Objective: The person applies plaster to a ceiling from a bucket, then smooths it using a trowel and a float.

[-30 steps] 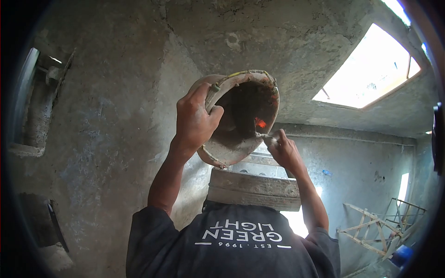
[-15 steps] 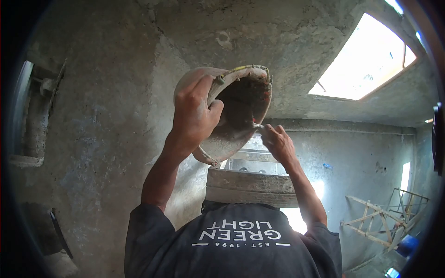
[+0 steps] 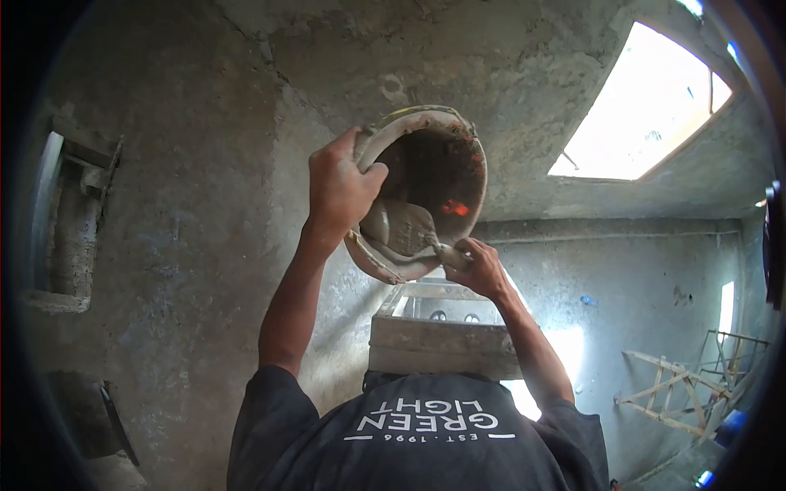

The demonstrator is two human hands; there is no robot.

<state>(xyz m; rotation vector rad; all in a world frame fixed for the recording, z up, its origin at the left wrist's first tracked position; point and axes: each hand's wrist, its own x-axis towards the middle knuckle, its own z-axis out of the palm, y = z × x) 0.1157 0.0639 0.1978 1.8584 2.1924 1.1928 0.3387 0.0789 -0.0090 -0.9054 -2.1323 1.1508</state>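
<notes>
My left hand (image 3: pixel 337 184) is closed on the left rim of a mortar-smeared bucket (image 3: pixel 477 164), thumb toward the inside. The bucket is tilted so its mouth faces me, and a red-orange patch shows on its dark inner wall. In my right hand (image 3: pixel 481 268) is the handle of a trowel, fingers wrapped round it at the bucket's lower right rim. The trowel's grey, mortar-coated blade (image 3: pixel 412 229) lies inside the bucket, near the lower wall.
Below the bucket is a wooden plank (image 3: pixel 442 337) with ladder-like rails beyond it. Rough plastered wall (image 3: pixel 196 204) spreads behind and to the left. A bright window opening (image 3: pixel 639 106) is at the upper right, a wooden frame (image 3: pixel 675 393) at the lower right.
The bucket has tipped further toward me, showing more of its inside. My right hand has moved down and slightly left, and the trowel blade now shows inside the bucket.
</notes>
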